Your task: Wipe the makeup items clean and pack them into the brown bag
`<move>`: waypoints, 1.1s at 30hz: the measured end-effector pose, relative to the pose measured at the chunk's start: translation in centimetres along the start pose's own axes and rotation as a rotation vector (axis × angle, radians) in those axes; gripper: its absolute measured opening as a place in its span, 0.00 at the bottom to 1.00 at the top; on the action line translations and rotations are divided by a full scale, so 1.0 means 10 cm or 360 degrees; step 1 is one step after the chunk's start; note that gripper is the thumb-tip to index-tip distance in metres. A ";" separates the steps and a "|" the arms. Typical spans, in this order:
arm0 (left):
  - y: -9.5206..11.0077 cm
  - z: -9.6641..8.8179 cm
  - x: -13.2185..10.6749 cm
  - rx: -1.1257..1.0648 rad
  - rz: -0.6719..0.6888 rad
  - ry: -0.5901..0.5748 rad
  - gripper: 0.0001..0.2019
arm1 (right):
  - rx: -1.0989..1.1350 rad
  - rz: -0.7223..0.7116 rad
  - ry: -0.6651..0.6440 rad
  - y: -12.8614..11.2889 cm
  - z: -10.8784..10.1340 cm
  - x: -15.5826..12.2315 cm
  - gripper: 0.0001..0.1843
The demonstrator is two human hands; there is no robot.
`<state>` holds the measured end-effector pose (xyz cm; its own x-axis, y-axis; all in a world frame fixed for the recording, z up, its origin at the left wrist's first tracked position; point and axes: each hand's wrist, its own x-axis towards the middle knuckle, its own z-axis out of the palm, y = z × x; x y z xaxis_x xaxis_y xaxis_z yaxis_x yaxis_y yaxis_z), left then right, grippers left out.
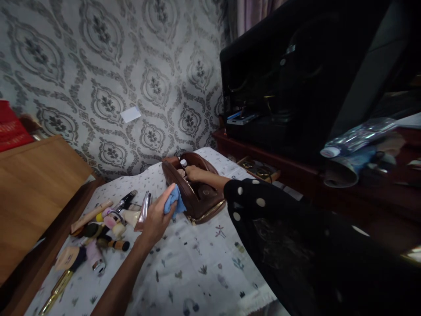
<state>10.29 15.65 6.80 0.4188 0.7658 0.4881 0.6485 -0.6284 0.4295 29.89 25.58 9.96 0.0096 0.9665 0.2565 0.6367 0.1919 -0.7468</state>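
While the L hand [159, 216] has its grip closed on a blue cloth [175, 202], soft & light, the R hand [196, 174] is in the open brown bag [192, 199] on the covered worktop [210, 267]; too dark to tell if that grip holds anything. Bag's prob. light, smooth & semi-stiff, so best taken by its rim.
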 end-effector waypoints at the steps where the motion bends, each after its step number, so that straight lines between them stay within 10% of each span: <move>1: -0.04 -0.01 -0.05 0.0013 -0.0046 0.0022 0.25 | -0.0062 -0.0007 -0.0057 -0.04 -0.05 0.00 0.18; 7: -0.44 -0.13 -0.39 0.0104 -0.0298 0.0158 0.19 | -0.0195 -0.0313 0.0045 -0.37 -0.24 -0.41 0.12; 10: -0.64 -0.24 -0.52 0.0099 -0.0330 0.0229 0.17 | 0.0048 -0.0881 0.0217 -0.45 -0.02 -0.83 0.11; 13: -0.77 -0.35 -0.64 0.0132 -0.0348 0.0289 0.16 | 0.0154 -0.1113 -0.0085 -0.40 0.39 -1.18 0.10; 22: -0.75 -0.44 -1.10 0.0411 -0.0388 0.0061 0.13 | 0.0240 -0.0538 -0.0341 -0.13 1.33 -1.25 0.09; 33: -0.95 -0.50 -1.25 0.0746 -0.0596 0.0119 0.13 | 0.0335 -0.0577 -0.0219 0.03 1.46 -1.27 0.11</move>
<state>-4.31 11.37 0.39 0.0732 0.9010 0.4275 0.9614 -0.1777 0.2099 18.74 15.84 -2.51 -0.2974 0.8411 0.4518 0.4086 0.5398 -0.7360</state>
